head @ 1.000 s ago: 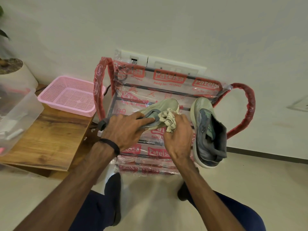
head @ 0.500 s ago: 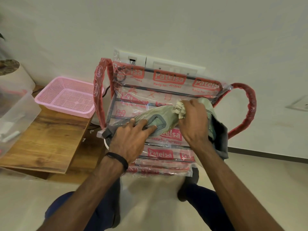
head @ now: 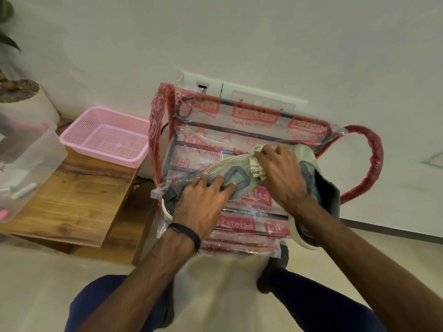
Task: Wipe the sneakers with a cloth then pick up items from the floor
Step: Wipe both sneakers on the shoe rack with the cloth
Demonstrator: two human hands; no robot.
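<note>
Cream-coloured cloth [head: 257,167], bunched, is gripped in the right hand [head: 284,174], whose fingers curl over it and press it against the toe end of a pale green sneaker [head: 225,165]. The left hand [head: 203,200] lies on the same sneaker nearer its heel, fingers extended and slightly spread across the grey tongue panel, holding the shoe down; a dark band circles that wrist. The sneaker lies on its side, toe pointing toward the wall, on the upper tier of a plastic-wrapped rack [head: 239,130] printed with red lettering. A second sneaker [head: 309,178], grey-blue inside, stands just beside the first on the rack's right half, partly hidden behind the right hand and forearm; its white sole edge shows below the arm. The rack stands against a white wall beneath a switch plate [head: 263,101]. To the left, a pink mesh basket [head: 79,137] rests on a low wooden table [head: 79,200], with a clear plastic bin [head: 48,159] and a white plant pot [head: 40,104] further left. Dark blue trouser legs show at the bottom.
</note>
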